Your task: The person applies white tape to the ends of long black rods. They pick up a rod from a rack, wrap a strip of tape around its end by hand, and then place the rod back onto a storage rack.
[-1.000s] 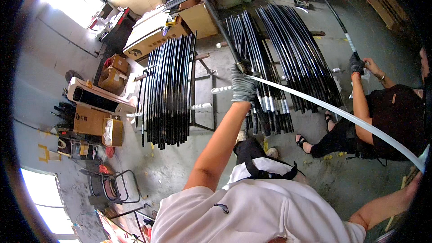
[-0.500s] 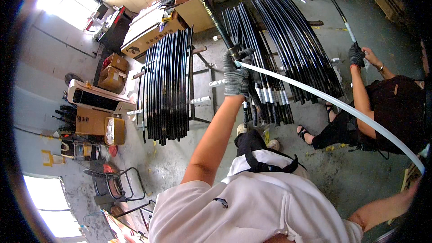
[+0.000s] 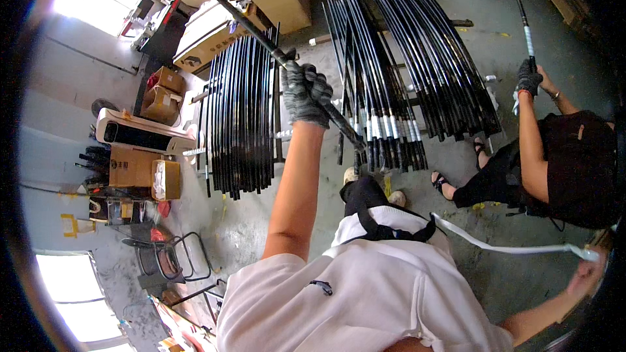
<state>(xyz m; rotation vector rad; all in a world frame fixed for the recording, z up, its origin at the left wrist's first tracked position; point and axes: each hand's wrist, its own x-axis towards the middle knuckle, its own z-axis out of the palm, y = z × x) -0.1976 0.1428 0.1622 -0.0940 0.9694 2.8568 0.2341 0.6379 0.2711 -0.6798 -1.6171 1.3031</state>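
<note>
1. Black slender rod (image 3: pixel 244 22) in mid-air above floor; long axis slants from upper left down toward centre, lower end in front of middle rack.
2. Left hand in grey knitted glove (image 3: pixel 303 98): closed round rod near lower end.
3. Bare right hand (image 3: pixel 582 278): gripping limp white strip (image 3: pixel 502 246), which runs left toward white shirt (image 3: pixel 326 306).
4. Scuffed grey floor (image 3: pixel 244 234); racked black rods (image 3: pixel 241 117); brown cardboard boxes (image 3: pixel 130 168) left; black-clad co-worker (image 3: pixel 574 163) right.
5. Rod's upper end cut off; right fingers blurred near dark rim.
</note>
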